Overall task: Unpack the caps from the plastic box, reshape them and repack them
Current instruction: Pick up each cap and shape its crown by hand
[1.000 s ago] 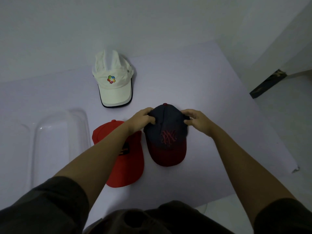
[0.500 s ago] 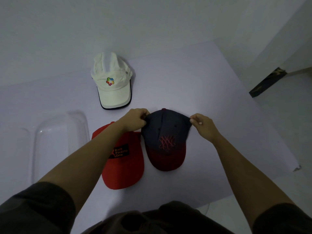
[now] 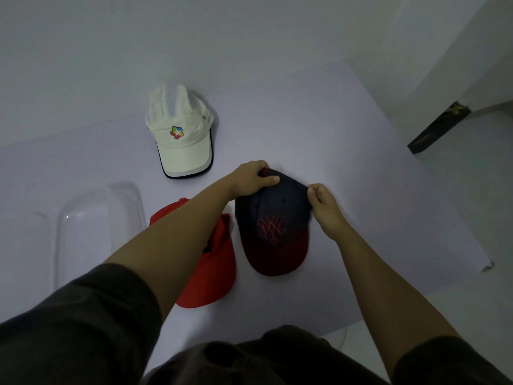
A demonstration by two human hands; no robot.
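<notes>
Head view: clear plastic box (image 3: 91, 232) at 9 o'clock, nothing visible inside. Navy cap (image 3: 273, 220) at center; left hand (image 3: 251, 177) pinches its top, right hand (image 3: 323, 204) pinches its side. Red cap (image 3: 213, 268) partly hidden under left arm. White cap (image 3: 180, 132) at 11 o'clock

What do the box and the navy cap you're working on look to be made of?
Plastic box: clear, glossy, apparently rigid plastic; the table shows through it and its rounded edges catch highlights. Navy cap: matte woven fabric, probably cotton twill, with raised red embroidery, stitched eyelets and a maroon brim; it gives under the left hand and right hand.
</notes>
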